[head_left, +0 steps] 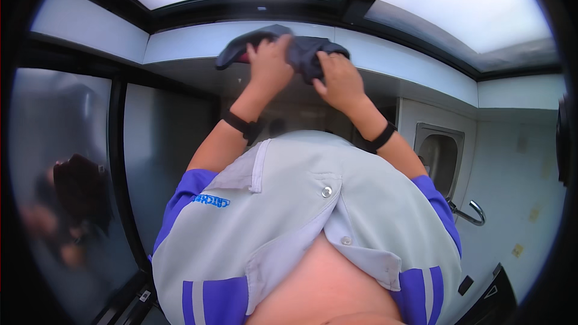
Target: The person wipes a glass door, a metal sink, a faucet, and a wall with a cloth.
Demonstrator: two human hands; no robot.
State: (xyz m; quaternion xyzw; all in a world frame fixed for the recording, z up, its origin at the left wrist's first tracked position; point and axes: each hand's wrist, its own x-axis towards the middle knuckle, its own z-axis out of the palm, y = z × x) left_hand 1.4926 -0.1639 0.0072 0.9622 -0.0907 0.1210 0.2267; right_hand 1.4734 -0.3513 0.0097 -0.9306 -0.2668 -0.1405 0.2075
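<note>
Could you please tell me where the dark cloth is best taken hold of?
Probably pinch the dark cloth by its left end, coming from the left: that end juts out past the left hand, whereas the right hand covers part of the bunched right end.

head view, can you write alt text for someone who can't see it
A person's left hand and right hand hold a dark grey cloth item, slightly blurred, near a white ledge. The person wears a light grey shirt with purple sleeves and a dark band on each wrist; a metal sink is at the right.
</note>
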